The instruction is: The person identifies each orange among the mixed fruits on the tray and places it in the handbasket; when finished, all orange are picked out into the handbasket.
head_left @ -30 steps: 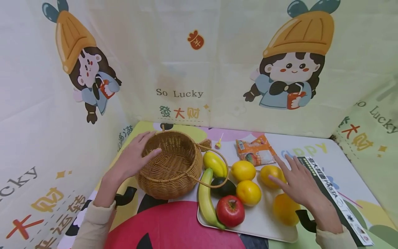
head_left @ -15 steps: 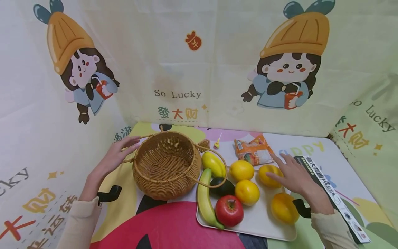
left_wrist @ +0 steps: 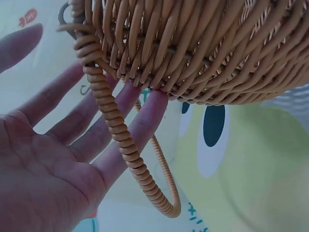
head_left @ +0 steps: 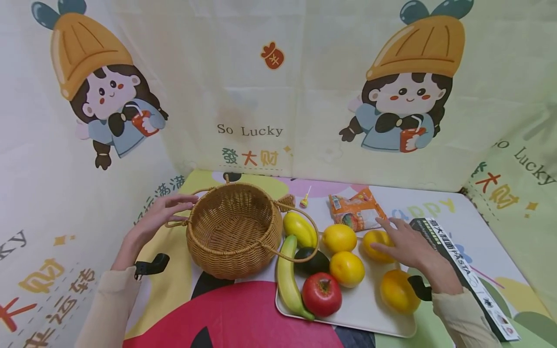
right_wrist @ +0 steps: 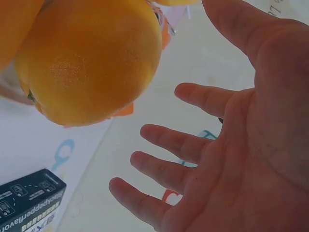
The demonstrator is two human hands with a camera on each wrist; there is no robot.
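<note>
Brown wicker basket (head_left: 235, 263), upright on the patterned counter (head_left: 235, 309) just left of the tray, woven bottom visible; its right handle (head_left: 319, 237) juts across the avocado, banana and a yellow fruit (head_left: 300, 229), obstructing them from above. Cream tray (head_left: 365, 321): one banana (head_left: 287, 285) along the left edge, one dark avocado (head_left: 315, 265), one red apple (head_left: 322, 294), four oranges (head_left: 346, 268), clustered toward the rear and right. Left hand (head_left: 158, 215): fingers extended behind the basket's left handle (left_wrist: 130, 150), tips at the wicker wall, nothing gripped; contact uncertain. Right hand (head_left: 413, 249): fingers spread, nothing held, beside the rear-right orange. Surrounding items: orange snack packet (head_left: 354, 210) and lollipop (head_left: 304, 200) behind the tray; dark pasta box (head_left: 465, 282), lying lengthwise at right, partly hidden by the right arm.
</note>
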